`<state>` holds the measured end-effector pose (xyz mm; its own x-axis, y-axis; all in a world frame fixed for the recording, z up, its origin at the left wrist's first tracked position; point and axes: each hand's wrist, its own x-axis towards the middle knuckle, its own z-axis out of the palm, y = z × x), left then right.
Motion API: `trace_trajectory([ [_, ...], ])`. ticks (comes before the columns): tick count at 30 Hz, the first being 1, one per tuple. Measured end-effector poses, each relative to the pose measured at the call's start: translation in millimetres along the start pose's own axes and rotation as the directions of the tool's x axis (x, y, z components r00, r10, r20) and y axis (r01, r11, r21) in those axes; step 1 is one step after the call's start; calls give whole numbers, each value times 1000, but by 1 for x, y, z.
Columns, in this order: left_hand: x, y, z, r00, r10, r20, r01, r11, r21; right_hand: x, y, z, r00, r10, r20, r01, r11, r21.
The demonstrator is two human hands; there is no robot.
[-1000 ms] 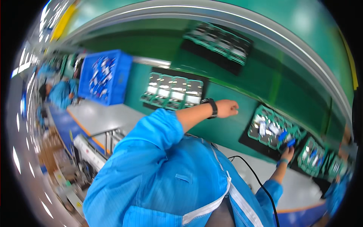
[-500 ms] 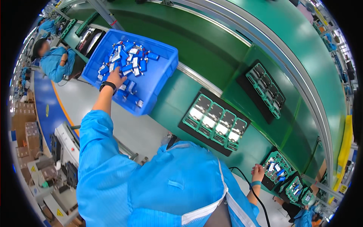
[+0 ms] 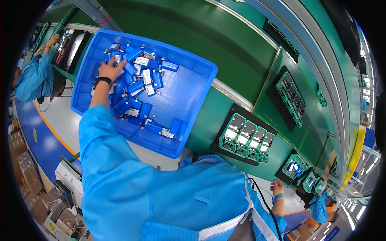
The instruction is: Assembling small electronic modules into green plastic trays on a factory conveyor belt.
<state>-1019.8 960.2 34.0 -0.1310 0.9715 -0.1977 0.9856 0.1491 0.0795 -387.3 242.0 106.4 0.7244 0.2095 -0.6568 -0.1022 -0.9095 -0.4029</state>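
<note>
Inside the large blue bin (image 3: 193, 108), my left hand (image 3: 110, 71) reaches down onto a heap of blue battery packs (image 3: 136, 85). Its fingers are spread over the packs at the far left of the heap, with no pack clearly gripped between them. The packs are small blocks, several with white labels and short wires. Down at the right, my right hand (image 3: 277, 187) hangs off the bench edge with its fingers curled in. Nothing shows in it. The closest thing to it is a black tray (image 3: 284, 177) with a green frame and battery packs.
On the green bench, a black tray (image 3: 217, 148) bears a row of green-framed units (image 3: 246, 138). Another loaded tray (image 3: 287, 100) lies beyond it. Metal rails (image 3: 299, 44) arch across the right. Co-workers in blue sit at the far left (image 3: 38, 78) and lower right (image 3: 319, 209).
My view has shifted left, so the bin looks larger and nearer. My left hand has moved to the heap's far left part and spread its fingers. My right hand stays low beside the bench.
</note>
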Motion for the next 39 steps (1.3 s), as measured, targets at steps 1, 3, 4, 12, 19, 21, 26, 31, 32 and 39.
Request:
trace_trajectory([
  [1,-12,-9,2,995,92,36,-86,987,-138,8,-4,5,1000,3,-8,-3,1000,15],
  [3,-44,-2,18,965,260,42,-256,964,-72,16,-12,17,1000,-9,-1,9,1000,28],
  [4,-65,17,28,942,334,38,-331,942,-58,22,-15,18,999,-32,19,32,999,6],
  [12,-163,95,32,842,524,126,-520,851,-66,34,-109,57,935,-348,67,353,931,-96],
  [19,-143,84,8,956,292,-37,-266,806,-529,-14,-168,78,862,-505,51,507,860,-52],
  [21,-143,84,9,950,310,-37,-294,851,-435,-20,-173,83,837,-543,62,545,838,-23],
  [26,-159,95,5,972,219,-80,-229,833,-503,-39,-186,96,791,-605,87,608,794,-12],
  [31,-174,81,39,846,414,337,-320,899,-300,-41,-199,117,753,-635,169,636,770,57],
  [32,-188,87,35,806,525,275,-483,850,-209,-43,-198,118,752,-636,174,637,769,55],
  [39,-211,120,23,650,619,441,-692,722,5,-48,-186,130,753,-628,196,630,774,58],
])
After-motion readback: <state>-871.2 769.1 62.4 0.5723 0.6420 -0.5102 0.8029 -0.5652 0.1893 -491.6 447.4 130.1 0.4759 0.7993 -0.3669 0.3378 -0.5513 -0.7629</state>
